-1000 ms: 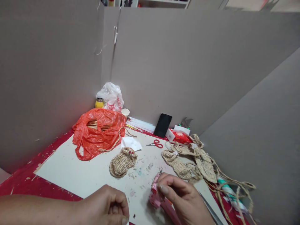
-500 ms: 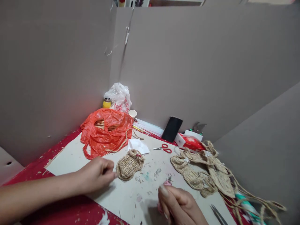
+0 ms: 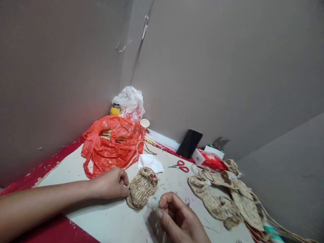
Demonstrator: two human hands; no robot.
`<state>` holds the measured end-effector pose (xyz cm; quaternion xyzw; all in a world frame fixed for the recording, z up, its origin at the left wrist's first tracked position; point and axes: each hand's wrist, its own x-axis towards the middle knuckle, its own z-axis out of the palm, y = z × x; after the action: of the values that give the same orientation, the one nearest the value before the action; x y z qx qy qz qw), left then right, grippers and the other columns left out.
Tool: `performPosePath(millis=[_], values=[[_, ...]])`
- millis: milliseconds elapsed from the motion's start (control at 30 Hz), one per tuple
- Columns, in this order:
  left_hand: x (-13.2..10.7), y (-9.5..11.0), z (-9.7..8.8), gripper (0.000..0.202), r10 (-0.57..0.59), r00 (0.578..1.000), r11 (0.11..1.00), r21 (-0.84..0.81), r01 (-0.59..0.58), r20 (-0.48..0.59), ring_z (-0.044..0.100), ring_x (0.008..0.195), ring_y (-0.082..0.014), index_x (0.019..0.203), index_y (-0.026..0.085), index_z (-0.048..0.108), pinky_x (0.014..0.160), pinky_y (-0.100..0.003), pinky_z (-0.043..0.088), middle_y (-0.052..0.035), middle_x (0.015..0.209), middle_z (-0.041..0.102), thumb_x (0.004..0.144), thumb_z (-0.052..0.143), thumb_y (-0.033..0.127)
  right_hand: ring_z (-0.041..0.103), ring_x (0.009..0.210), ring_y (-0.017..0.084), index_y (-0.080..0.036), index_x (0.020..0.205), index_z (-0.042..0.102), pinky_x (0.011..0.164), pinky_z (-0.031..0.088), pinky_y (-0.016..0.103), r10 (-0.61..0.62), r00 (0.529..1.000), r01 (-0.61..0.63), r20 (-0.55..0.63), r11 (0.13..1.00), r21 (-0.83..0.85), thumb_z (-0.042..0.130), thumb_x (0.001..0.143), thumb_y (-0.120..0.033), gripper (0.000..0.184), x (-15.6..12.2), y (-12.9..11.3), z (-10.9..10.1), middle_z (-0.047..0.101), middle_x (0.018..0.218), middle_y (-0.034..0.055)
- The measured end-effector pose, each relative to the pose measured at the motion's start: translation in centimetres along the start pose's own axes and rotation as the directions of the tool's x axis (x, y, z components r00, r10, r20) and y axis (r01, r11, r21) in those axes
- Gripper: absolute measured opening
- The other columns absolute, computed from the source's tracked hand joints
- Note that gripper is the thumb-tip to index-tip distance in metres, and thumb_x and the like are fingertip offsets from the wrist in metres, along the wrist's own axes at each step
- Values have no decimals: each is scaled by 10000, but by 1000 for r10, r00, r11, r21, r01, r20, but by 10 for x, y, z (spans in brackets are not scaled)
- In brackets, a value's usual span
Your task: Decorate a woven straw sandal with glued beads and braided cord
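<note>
A small woven straw slipper (image 3: pixel 142 187) with red beads on its toe lies on the white board (image 3: pixel 108 219). My left hand (image 3: pixel 111 183) reaches in from the left and its curled fingers pinch the slipper's near edge. My right hand (image 3: pixel 177 219) hovers low in front, just right of the slipper, fingers curled together; whether anything is in them is hidden and blurred.
An orange plastic bag (image 3: pixel 111 145) with straw lies behind my left hand. White paper (image 3: pixel 150 162), red scissors (image 3: pixel 180 165), a black phone (image 3: pixel 189 143), a red-white pack (image 3: pixel 209 160) and larger woven sandals (image 3: pixel 222 195) with loose cords lie to the right. Grey partitions enclose the desk.
My left hand moved from the near edge out to the small slipper and took hold of it. My right hand left the pink object, which is out of view now. The camera shifted.
</note>
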<state>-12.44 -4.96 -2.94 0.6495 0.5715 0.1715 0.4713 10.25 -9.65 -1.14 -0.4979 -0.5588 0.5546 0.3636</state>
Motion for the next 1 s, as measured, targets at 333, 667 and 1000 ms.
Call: performPosePath(millis=[333, 667, 1000], values=[[4, 1, 16, 133, -14, 992, 974, -225, -15, -127, 472, 553, -117, 706, 153, 580, 483, -202, 333, 42, 584, 524, 598, 553, 226, 541, 659, 157, -203, 793, 578, 630, 430, 255, -175, 983, 178, 50, 869, -462, 588, 806, -391, 188, 22, 8, 3, 584, 707, -4], [-6, 30, 22, 171, 97, 974, 931, -327, -162, -207, 457, 564, -95, 763, 168, 498, 519, -208, 377, 61, 605, 484, 606, 480, 102, 583, 595, 155, -188, 779, 605, 597, 448, 265, -160, 986, 157, 39, 837, -525, 543, 727, -173, 82, 34, -3, 20, 644, 674, 13], [-11, 38, 30, 205, 246, 909, 945, -124, -302, -335, 493, 565, -95, 829, 225, 379, 517, -210, 411, 62, 674, 511, 711, 515, 127, 456, 497, 94, -163, 684, 570, 484, 348, 195, 39, 990, -53, -137, 993, -102, 573, 670, -194, 34, 37, -11, 23, 519, 544, -53]])
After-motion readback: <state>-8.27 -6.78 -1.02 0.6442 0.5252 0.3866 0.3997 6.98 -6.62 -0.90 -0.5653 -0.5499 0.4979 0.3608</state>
